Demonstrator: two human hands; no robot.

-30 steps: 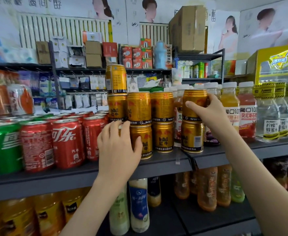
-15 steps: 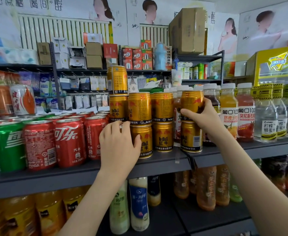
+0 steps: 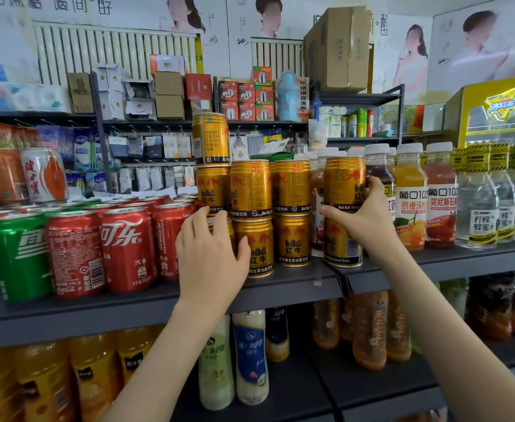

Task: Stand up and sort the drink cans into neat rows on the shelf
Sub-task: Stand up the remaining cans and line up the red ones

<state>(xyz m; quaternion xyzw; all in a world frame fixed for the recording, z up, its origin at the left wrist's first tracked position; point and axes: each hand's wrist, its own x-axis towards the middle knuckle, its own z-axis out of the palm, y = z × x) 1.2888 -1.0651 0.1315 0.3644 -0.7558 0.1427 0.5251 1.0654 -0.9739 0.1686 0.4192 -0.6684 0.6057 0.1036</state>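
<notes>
Dark grey shelf (image 3: 128, 309) runs right across the shop front, and the gold cans are bunched at its middle — four columns, two high, the leftmost three high.

The right hand (image 3: 369, 217) is wrapped round the upper right gold can (image 3: 343, 184), thumb at its base edge and fingers round the far side. That can stands upright on the lower right gold can (image 3: 340, 248), just by the seam where two shelf boards meet.

The left hand (image 3: 210, 257) curls round the bottom-left gold can (image 3: 229, 231), which is mostly hidden behind the palm. Its thumb touches the neighbouring gold can (image 3: 259, 248). Directly above, the middle gold can (image 3: 212, 190) and the top gold can (image 3: 210, 138) stand upright, one on the other.

Left of the gold block are red cola cans (image 3: 128, 248) in rows running back, with a green can (image 3: 18, 257) at the front corner. An orange-and-white can (image 3: 44, 175) sits raised behind them. To the right stand white-capped juice bottles (image 3: 410, 196), then clear bottles (image 3: 475, 208) with yellow-and-black tops.

The lower shelf (image 3: 356, 391) holds more drink bottles (image 3: 250, 357), yellow ones to the left and amber ones to the right.

Behind all that is a second dark rack (image 3: 356, 99) with small cartons and hanging packets — a big cardboard box (image 3: 338, 47) sits on top. There is a white radiator (image 3: 113, 53) on the wall, posters above it, and a yellow cooler (image 3: 500, 111) at far right.
</notes>
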